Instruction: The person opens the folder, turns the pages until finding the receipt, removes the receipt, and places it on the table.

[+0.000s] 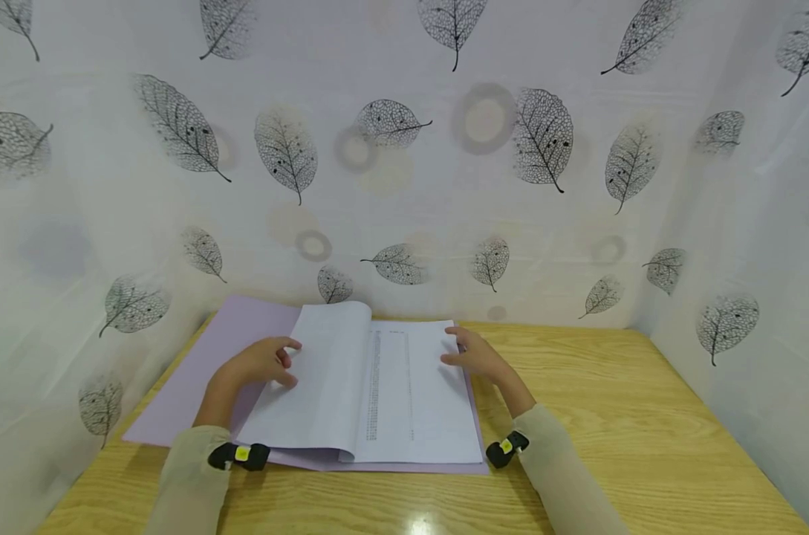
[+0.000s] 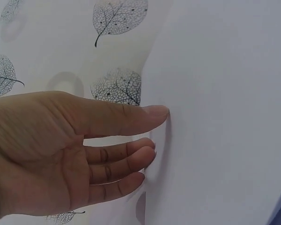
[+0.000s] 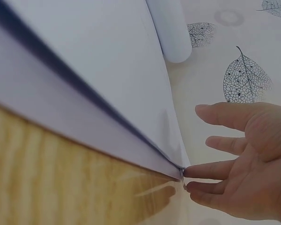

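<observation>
A lilac folder lies spread on the table, holding a stack of white sheets. The left sheets are blank on the visible side and bulge up near the fold; the right page carries columns of small print. My left hand is over the outer edge of the left sheets, thumb and fingers apart and loosely bent. In the left wrist view, the thumb tip meets the white sheet. At the right page's far outer corner is my right hand, fingers spread; lower fingertips touch the corner in the right wrist view.
The wood-grain table extends right of the folder and in front of it. A pale curtain with dark leaf prints closes off the back and both sides. Each sleeved wrist wears a black strap.
</observation>
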`<action>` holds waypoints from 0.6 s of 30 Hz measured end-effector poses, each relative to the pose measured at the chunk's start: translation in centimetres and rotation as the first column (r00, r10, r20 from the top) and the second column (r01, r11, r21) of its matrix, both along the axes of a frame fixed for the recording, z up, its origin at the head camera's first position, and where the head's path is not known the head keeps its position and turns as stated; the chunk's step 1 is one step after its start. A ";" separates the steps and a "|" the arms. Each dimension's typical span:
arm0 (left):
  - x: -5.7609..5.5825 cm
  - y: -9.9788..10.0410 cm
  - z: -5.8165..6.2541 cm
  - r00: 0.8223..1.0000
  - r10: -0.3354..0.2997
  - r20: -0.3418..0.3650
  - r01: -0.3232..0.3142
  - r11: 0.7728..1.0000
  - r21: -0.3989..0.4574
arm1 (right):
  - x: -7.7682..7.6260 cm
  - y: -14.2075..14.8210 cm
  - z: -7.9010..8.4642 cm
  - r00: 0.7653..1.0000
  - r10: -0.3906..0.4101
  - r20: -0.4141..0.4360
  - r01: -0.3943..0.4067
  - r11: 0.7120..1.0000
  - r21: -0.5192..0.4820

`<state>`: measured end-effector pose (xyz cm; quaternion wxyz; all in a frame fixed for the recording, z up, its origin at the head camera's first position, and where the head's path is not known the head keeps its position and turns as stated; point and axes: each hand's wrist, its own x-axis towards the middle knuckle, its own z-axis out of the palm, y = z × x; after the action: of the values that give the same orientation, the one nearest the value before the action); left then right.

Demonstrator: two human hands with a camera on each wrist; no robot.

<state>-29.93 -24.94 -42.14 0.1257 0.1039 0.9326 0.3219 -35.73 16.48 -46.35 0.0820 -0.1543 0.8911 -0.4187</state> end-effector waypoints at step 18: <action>0.1 -0.9 -0.3 0.999 -0.037 0.037 0.037 0.999 0.001 | -0.2 0.6 0.5 1.000 -0.022 0.001 0.022 0.999 -0.041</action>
<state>-29.84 -25.88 -42.44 0.1487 0.1155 0.9280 0.3216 -35.96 17.12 -45.87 0.0746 -0.1458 0.8840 -0.4378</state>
